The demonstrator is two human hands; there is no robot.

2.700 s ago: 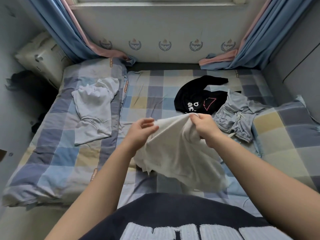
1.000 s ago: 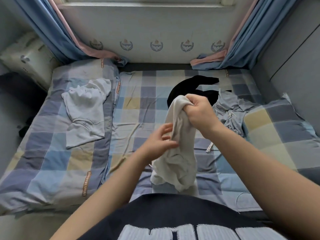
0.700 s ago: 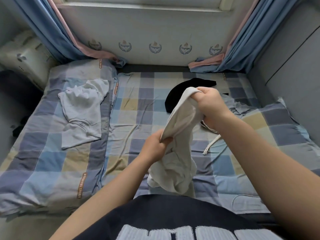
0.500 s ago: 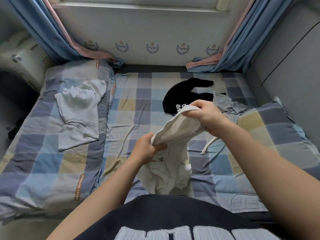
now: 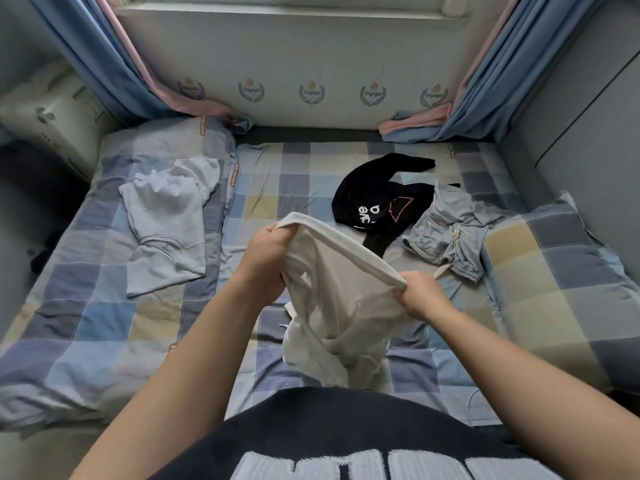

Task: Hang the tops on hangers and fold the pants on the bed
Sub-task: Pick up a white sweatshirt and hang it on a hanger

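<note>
I hold cream-white pants (image 5: pixel 341 306) by their ribbed waistband above the checked bed (image 5: pixel 104 323). My left hand (image 5: pixel 268 261) grips the far-left end of the band. My right hand (image 5: pixel 420 294) grips its near-right end, so the band stretches taut between them. The legs hang down bunched in front of my body. A pale blue-white top (image 5: pixel 166 223) lies crumpled on the left of the bed. A black top with white letters (image 5: pixel 377 199) lies beyond the pants. Light blue-grey drawstring pants (image 5: pixel 446 233) lie to the right.
A checked pillow (image 5: pixel 554 282) lies at the right edge of the bed. Blue and pink curtains (image 5: pixel 114 71) hang at both far corners under the window. A white box (image 5: pixel 52 116) stands past the bed's left corner. A grey wall closes the right side.
My hands shifted along the cream pants to the two ends of the waistband. The band, bunched in my raised right hand before, is now stretched out between both hands and lower.
</note>
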